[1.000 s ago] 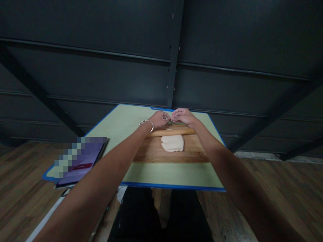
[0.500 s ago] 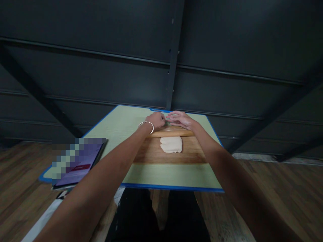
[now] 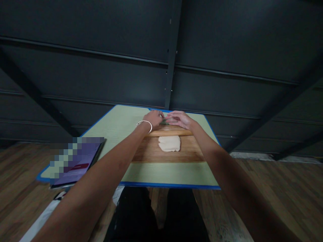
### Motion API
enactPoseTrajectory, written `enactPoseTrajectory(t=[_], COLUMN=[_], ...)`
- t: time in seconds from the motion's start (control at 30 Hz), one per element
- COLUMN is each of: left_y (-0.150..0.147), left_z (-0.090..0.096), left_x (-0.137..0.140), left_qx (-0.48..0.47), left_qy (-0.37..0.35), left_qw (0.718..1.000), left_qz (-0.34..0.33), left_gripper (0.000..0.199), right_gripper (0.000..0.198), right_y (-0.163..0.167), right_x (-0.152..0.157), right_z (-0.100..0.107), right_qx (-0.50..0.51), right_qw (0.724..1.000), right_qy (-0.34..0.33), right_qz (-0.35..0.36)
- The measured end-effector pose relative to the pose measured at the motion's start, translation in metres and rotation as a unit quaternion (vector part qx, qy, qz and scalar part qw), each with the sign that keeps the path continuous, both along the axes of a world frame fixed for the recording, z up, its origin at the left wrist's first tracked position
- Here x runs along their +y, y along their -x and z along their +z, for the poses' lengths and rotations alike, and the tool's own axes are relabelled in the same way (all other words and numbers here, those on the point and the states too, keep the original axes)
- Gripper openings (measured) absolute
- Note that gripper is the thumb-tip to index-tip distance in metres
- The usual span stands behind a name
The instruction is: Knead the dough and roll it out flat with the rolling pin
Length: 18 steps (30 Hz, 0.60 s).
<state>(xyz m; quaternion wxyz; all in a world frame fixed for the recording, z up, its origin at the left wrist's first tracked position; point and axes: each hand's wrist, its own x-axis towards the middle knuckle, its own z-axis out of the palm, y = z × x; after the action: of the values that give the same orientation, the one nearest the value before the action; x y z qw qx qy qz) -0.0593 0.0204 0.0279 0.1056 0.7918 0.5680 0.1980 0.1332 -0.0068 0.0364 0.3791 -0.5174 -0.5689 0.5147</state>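
Note:
My left hand (image 3: 154,118), with a silver bangle at its wrist, is beyond the rolling pin, its fingers apart and loosely bent toward the right. Facing it, my right hand (image 3: 180,119) has its fingers stretched out to the left, so the fingertips of both nearly meet. Between them a small green patch (image 3: 165,123) shows, too small to make out. A wooden rolling pin (image 3: 171,133) lies crosswise just nearer than the hands. Closer to me, a flat pale piece of dough (image 3: 169,144) with a notched left edge rests on the wooden board (image 3: 148,156).
The board sits on a pale green table (image 3: 166,174) with a blue rim. A tablet (image 3: 83,164), partly blurred out, lies at the table's left corner. Behind the table stands a dark metal panel wall (image 3: 113,77). Wooden flooring (image 3: 272,188) surrounds it.
My left hand has loosened from a fist, its fingers now reaching toward the right hand. The right hand stays stretched out. The view has shifted slightly; dough and rolling pin lie as before.

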Motion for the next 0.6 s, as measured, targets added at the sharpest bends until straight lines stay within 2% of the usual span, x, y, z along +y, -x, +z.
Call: enactPoseTrajectory(t=[0.17, 0.27, 0.33, 0.5, 0.6], left_y=[-0.001, -0.003, -0.004, -0.003, -0.002], left_z=[0.004, 0.008, 0.01, 0.011, 0.01], left_x=[-0.001, -0.006, -0.008, -0.007, -0.003], left_qx=[0.02, 0.041, 0.072, 0.109, 0.105], left_qy=[0.002, -0.017, -0.01, -0.008, -0.016], left_qw=[0.999, 0.998, 0.996, 0.992, 0.991], left_qz=[0.025, 0.053, 0.056, 0.071, 0.078], left_gripper=[0.034, 0.048, 0.049, 0.043, 0.042], right_gripper=[0.037, 0.024, 0.016, 0.002, 0.009], right_y=[-0.003, -0.001, 0.0, 0.001, -0.001], right_x=[0.003, 0.008, 0.014, 0.03, 0.036], right_z=[-0.003, -0.005, -0.01, -0.026, -0.032], right_qx=[0.014, 0.017, 0.013, -0.072, -0.153], right_qw=[0.999, 0.999, 0.999, 0.989, 0.966], right_qy=[0.005, -0.003, -0.02, -0.12, -0.204], right_qz=[0.033, 0.036, 0.023, -0.05, -0.044])
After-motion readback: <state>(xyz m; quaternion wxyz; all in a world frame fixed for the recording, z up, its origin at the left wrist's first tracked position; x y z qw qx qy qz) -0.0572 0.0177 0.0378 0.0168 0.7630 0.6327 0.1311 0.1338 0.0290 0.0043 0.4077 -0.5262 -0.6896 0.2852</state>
